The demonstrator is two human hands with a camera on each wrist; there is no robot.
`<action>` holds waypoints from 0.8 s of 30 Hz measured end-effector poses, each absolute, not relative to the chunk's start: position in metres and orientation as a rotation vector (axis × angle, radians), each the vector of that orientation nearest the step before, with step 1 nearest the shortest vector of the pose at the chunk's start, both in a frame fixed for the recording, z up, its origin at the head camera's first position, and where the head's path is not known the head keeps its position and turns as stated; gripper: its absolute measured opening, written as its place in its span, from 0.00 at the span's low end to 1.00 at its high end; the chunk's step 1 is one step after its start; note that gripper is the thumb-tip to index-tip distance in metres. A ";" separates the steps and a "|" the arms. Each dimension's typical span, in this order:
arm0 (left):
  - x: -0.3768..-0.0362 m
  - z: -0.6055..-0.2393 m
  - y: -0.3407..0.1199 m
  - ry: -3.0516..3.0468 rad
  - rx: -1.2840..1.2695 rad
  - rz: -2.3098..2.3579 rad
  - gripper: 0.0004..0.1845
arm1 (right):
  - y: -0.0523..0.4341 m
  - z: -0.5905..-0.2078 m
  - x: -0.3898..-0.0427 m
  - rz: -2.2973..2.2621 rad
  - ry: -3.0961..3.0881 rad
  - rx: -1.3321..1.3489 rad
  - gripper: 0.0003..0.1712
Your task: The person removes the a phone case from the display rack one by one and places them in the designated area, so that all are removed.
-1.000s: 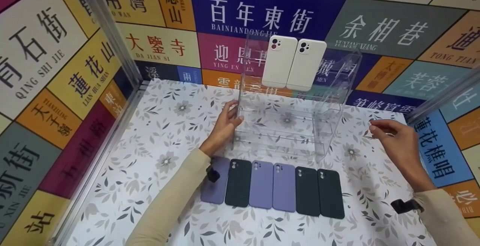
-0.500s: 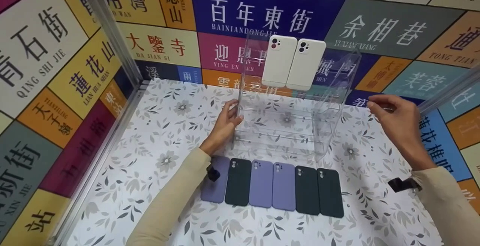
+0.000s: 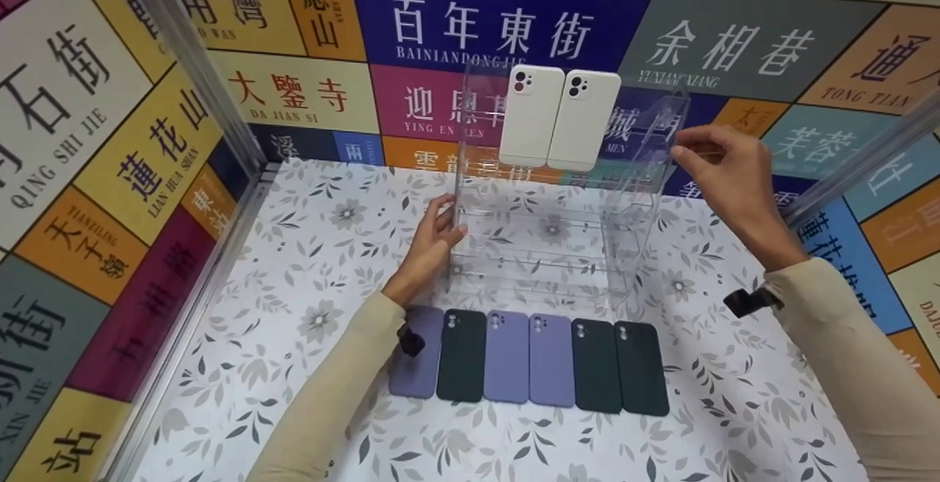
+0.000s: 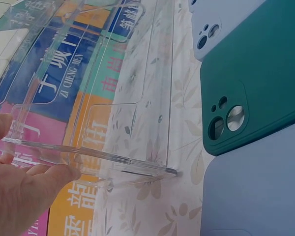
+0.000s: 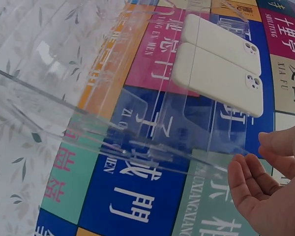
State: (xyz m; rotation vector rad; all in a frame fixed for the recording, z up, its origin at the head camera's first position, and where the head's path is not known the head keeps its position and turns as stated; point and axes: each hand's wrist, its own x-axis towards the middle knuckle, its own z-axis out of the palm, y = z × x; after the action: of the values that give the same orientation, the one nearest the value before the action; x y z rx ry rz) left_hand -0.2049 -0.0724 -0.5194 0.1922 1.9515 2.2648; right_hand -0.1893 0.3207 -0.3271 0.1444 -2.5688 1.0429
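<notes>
white phone cases (image 3: 530, 116), two, leaned on our clear plastic rack (image 3: 540, 217); three lavender cases (image 3: 507, 357) and three dark green cases (image 3: 460, 357) lay before it (unracked). our left hand (image 3: 432, 238) pinched its side; our right hand (image 3: 729, 167) curved loosely opposite, contact unclear.

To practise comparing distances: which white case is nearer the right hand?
The right white case on the clear stand; the left white case sits farther from the right hand.

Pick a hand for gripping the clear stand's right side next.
Likely the right hand: its fingertips are beside that side of the clear stand, while the left hand grips the opposite side.
</notes>
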 end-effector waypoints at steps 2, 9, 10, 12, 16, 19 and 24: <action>-0.205 -0.520 -0.073 1.956 0.202 2.264 0.34 | 0.313 -0.324 -0.195 1.040 -2.574 0.170 0.17; -0.205 -0.520 -0.073 1.965 0.208 2.254 0.34 | 0.289 -0.319 -0.213 1.004 -2.594 0.233 0.17; -0.205 -0.520 -0.073 1.965 0.210 2.256 0.34 | 0.286 -0.319 -0.216 0.996 -2.593 0.240 0.17; -0.205 -0.520 -0.073 1.964 0.215 2.259 0.34 | 0.280 -0.318 -0.221 0.985 -2.595 0.242 0.18; -0.206 -0.521 -0.073 1.968 0.219 2.265 0.35 | 0.271 -0.315 -0.231 0.989 -2.612 0.228 0.20; -0.207 -0.522 -0.073 1.973 0.217 2.262 0.35 | 0.266 -0.312 -0.239 1.007 -2.618 0.217 0.22; -0.205 -0.522 -0.074 1.989 0.208 2.246 0.35 | 0.257 -0.309 -0.249 1.050 -2.604 0.227 0.24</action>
State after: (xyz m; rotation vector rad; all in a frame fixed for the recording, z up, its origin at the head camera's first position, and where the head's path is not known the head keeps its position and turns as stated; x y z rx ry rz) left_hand -0.2053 -0.0738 -0.5216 0.2078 1.9893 2.2459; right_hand -0.2486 0.2570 -0.3094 0.2270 -2.6035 1.0501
